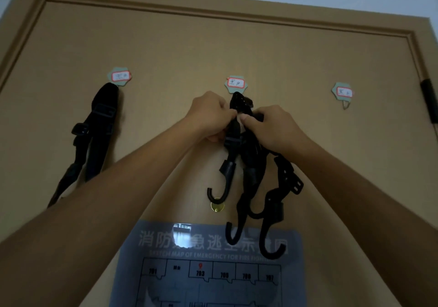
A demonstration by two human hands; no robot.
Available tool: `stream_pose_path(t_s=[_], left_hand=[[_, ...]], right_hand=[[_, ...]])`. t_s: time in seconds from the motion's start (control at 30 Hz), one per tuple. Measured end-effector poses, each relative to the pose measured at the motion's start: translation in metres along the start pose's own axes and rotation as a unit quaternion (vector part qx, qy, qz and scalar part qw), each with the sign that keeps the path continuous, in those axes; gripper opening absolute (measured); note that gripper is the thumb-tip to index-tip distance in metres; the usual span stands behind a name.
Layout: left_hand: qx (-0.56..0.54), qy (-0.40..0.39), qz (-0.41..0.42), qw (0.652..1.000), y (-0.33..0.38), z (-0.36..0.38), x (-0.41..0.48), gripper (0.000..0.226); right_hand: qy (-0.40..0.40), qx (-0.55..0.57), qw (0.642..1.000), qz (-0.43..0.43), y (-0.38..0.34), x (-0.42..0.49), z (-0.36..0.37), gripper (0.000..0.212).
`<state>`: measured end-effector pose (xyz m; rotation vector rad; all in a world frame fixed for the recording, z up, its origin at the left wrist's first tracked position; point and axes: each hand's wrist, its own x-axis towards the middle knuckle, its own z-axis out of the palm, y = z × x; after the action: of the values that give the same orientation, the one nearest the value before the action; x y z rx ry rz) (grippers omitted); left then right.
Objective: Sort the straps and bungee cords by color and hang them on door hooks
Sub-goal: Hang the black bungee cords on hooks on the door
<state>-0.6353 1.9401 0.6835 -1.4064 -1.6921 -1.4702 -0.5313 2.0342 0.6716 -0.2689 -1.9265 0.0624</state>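
Gripping the bundle of black bungee cords [248,160] with curved end hooks just under the middle labelled door hook [234,84], the left hand [211,115] and right hand [272,129] seemingly seat its loop; next, a gentle release.

The bungee cords [246,155] between your left hand [208,115] and right hand [272,126] are all black, same as the straps [99,129] way left of your left hand. Door [166,46] is tan. The hook plates [341,91] above your hands are pale green with red-bordered white labels [235,83], and the poster [147,271] below is grey-blue with white lettering.
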Motion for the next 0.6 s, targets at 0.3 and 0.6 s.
stream_pose_path(t_s=[0.3, 0.6], left_hand=[[0.138, 0.062, 0.049, 0.987, 0.003, -0.015, -0.016, 0.020], [-0.091, -0.141, 0.105, 0.980, 0.019, 0.006, -0.058, 0.028]], right_hand=[[0.039, 0.029, 0.999, -0.016, 0.002, -0.031, -0.019, 0.041], [0.076, 0.056, 0.996, 0.004, 0.000, -0.056, -0.027, 0.040]])
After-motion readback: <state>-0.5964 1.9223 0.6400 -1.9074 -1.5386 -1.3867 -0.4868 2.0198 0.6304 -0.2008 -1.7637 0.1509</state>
